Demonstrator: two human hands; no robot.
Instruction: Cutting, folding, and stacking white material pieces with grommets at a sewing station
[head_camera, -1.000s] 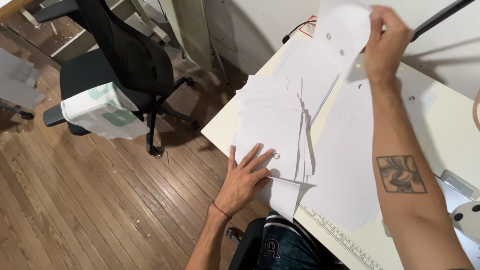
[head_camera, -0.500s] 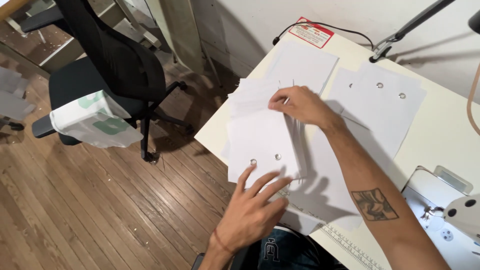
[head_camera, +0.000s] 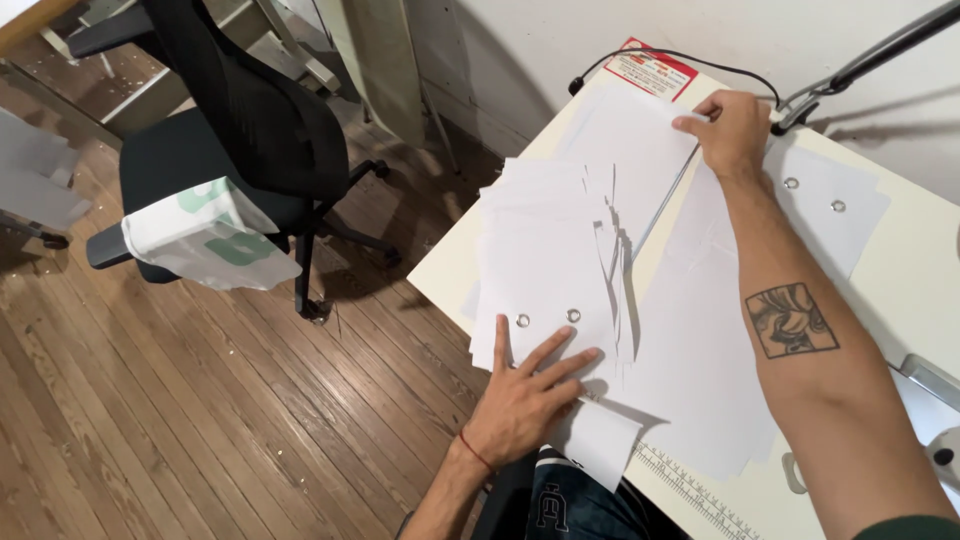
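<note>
Left hand (head_camera: 525, 395) lies flat, fingers spread, palm down on the near end of a stack of white paper pieces (head_camera: 550, 265) that runs along the desk's left edge, gripping nothing, simply pressing the pile. Just beyond the fingertips two small metal eyelets (head_camera: 547, 318) sit side by side in the top sheet, shiny rings against matte paper. Right hand (head_camera: 730, 130) is out toward the far edge of the desk (head_camera: 905, 270), thumb and fingers pinched on the far edge of a single white sheet (head_camera: 625, 140), which lies smooth and flat between the pile and the wall. At the far edge, touching the wall, a red rectangular label (head_camera: 652, 70) with a pale panel lies flat, partly tucked under that sheet, with a thin black cable (head_camera: 690, 58) curving past it. To the right of the arm, another white sheet (head_camera: 830, 200) carries its own pair of eyelets. Along the near edge runs a pale ruler strip (head_camera: 690, 490) with fine tick marks. Off the desk, on the wooden plank floor (head_camera: 170, 400), stands a black mesh office chair (head_camera: 240, 130) with a white and green plastic bag (head_camera: 210, 235) draped over its seat.
</note>
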